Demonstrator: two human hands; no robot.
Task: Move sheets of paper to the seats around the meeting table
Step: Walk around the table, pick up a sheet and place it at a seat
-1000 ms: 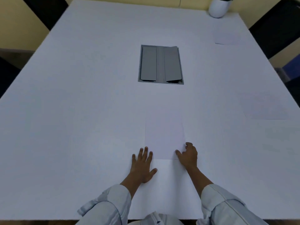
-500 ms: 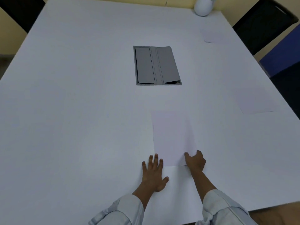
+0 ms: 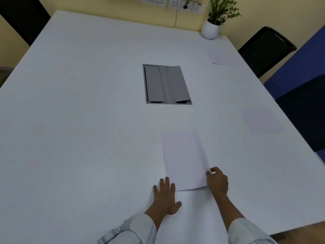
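A white sheet of paper (image 3: 184,159) lies lengthwise in front of me on the white meeting table (image 3: 79,120). My right hand (image 3: 217,181) pinches its near right corner, which is lifted a little off the table. My left hand (image 3: 166,196) rests flat with fingers spread on the table just left of the sheet's near edge. A second sheet (image 3: 263,121) lies near the table's right edge, and a third sheet (image 3: 220,55) lies at the far right.
A grey cable hatch (image 3: 167,84) is set in the table's middle. A white pot with a green plant (image 3: 211,29) stands at the far right corner. Dark chairs (image 3: 265,50) stand along the right side; another (image 3: 22,18) at far left.
My right hand has closed on the sheet's near right corner and raised it slightly. The view has tilted up, showing the wall sockets and plant. My left hand stays flat.
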